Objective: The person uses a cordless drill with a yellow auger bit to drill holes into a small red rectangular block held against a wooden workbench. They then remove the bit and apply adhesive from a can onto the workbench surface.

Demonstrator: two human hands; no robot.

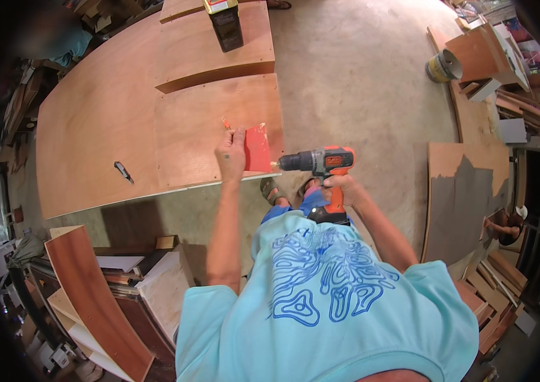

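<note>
My right hand [341, 188] is wrapped round the handle of an orange and black cordless drill [330, 160], held level with its chuck pointing left. The pale tip at the chuck comes close to the right edge of a flat red sheet [256, 149]; I cannot tell whether they touch. My left hand [230, 154] is closed at the sheet's left edge, holding it over the near right corner of the wooden worktop [98, 127]. A small orange item [226, 123] shows just beyond the left fingers, its kind unclear.
A utility knife [123, 172] lies on the worktop, and a dark tin [225, 28] stands farther back. Boards [98, 299] lean at lower left. To the right are a bucket [443, 66], a grey-coated panel [464, 204] and a person [505, 228] beside it.
</note>
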